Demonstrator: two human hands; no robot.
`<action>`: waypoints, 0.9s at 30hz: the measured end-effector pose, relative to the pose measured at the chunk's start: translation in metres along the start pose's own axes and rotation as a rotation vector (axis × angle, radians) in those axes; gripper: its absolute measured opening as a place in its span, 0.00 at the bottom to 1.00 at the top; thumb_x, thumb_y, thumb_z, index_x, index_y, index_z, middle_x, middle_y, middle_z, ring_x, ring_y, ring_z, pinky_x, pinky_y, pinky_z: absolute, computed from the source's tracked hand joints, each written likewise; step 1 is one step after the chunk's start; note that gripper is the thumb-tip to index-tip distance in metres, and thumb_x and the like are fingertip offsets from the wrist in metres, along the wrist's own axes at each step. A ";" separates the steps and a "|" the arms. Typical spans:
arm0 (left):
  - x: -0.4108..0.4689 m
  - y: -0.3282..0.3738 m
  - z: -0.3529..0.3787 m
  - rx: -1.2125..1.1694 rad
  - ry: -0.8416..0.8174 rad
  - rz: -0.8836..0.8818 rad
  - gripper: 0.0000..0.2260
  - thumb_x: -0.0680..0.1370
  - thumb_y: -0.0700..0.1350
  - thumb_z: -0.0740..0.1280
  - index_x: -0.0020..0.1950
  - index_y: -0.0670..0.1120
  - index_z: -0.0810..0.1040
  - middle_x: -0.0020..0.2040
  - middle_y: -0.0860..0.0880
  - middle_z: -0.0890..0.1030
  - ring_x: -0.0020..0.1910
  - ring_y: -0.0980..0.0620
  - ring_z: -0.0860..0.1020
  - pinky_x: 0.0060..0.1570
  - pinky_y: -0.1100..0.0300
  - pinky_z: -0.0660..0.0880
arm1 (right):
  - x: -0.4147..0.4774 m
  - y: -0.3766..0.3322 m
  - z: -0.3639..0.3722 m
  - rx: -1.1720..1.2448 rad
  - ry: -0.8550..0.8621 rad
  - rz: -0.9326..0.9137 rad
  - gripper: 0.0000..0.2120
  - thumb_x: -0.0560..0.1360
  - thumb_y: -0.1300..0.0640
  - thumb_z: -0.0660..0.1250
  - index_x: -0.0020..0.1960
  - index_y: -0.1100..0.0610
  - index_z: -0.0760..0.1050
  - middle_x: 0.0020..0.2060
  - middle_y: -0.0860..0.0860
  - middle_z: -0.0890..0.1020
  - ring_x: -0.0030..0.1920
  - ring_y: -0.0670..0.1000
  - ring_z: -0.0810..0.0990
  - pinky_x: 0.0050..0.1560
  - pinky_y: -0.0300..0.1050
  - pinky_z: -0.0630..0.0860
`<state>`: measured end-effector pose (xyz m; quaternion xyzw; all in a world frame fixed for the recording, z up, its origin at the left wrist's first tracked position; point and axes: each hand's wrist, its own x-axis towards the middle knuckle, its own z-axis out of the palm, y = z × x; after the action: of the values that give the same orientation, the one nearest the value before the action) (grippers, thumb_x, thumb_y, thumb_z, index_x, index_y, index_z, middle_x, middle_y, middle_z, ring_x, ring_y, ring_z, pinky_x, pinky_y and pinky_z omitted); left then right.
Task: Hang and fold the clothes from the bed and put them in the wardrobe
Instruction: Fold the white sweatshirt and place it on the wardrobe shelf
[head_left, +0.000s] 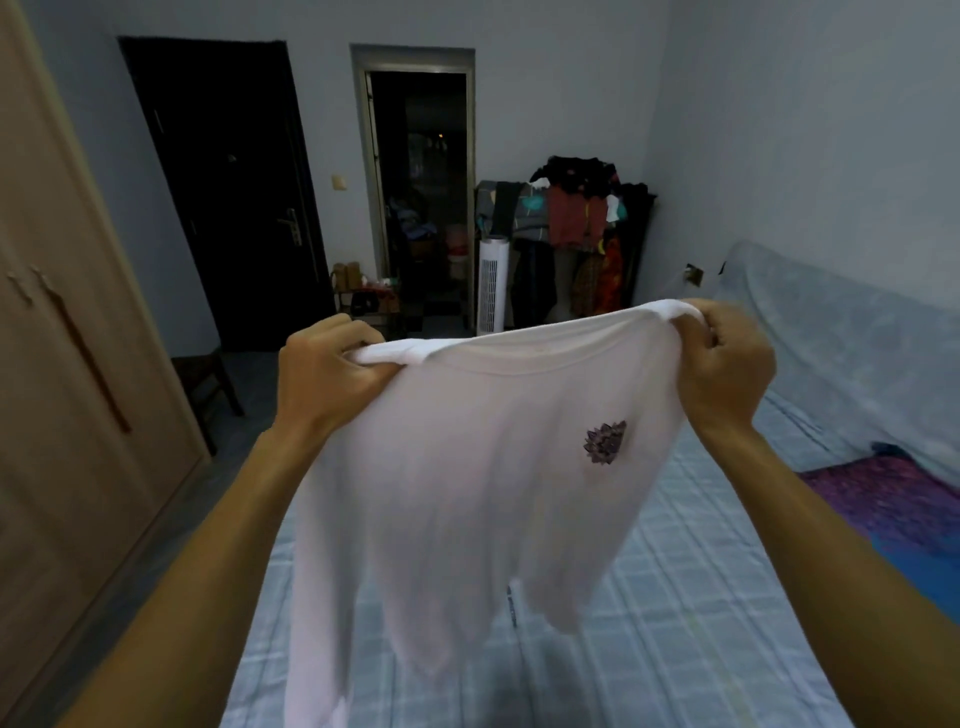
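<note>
A white T-shirt (467, 493) with a small dark purple emblem on the chest hangs in the air in front of me, spread out above the bed (675, 597). My left hand (327, 374) grips its left shoulder and my right hand (727, 364) grips its right shoulder, both with fingers curled round bunched fabric. The shirt's lower part hangs loose and looks blurred. The wooden wardrobe (67, 389) stands at the left with its doors closed.
The bed has a pale blue checked cover; a purple and blue cloth (893, 509) lies at its right side. A dark stool (208, 384) stands by the wardrobe. A loaded clothes rack (576, 228), a white tower fan (491, 283), a dark door and an open doorway are at the far wall.
</note>
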<state>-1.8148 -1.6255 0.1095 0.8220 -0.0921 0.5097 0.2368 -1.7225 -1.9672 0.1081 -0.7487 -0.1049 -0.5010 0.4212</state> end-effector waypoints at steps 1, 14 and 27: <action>0.004 0.004 -0.006 -0.054 -0.024 -0.031 0.10 0.71 0.51 0.72 0.37 0.45 0.82 0.34 0.50 0.80 0.33 0.54 0.77 0.33 0.59 0.73 | 0.003 -0.004 -0.003 0.032 0.039 -0.041 0.09 0.76 0.56 0.63 0.49 0.57 0.81 0.42 0.53 0.82 0.40 0.39 0.70 0.38 0.33 0.61; 0.014 -0.075 0.100 -0.044 -0.739 -0.440 0.08 0.73 0.52 0.72 0.44 0.47 0.85 0.39 0.46 0.83 0.38 0.51 0.79 0.36 0.60 0.70 | 0.000 0.112 0.093 -0.291 -0.706 0.018 0.20 0.75 0.42 0.65 0.39 0.59 0.80 0.33 0.55 0.80 0.34 0.55 0.76 0.36 0.50 0.69; -0.122 -0.246 0.378 0.242 -1.035 -0.639 0.12 0.73 0.57 0.69 0.35 0.51 0.80 0.30 0.50 0.78 0.39 0.46 0.78 0.37 0.56 0.69 | -0.158 0.372 0.273 -0.367 -1.044 0.292 0.19 0.75 0.42 0.64 0.31 0.54 0.74 0.28 0.48 0.77 0.33 0.53 0.76 0.30 0.42 0.63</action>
<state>-1.4742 -1.6047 -0.2106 0.9706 0.1140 -0.0442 0.2075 -1.4012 -1.9560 -0.2588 -0.9645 -0.1060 -0.0116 0.2417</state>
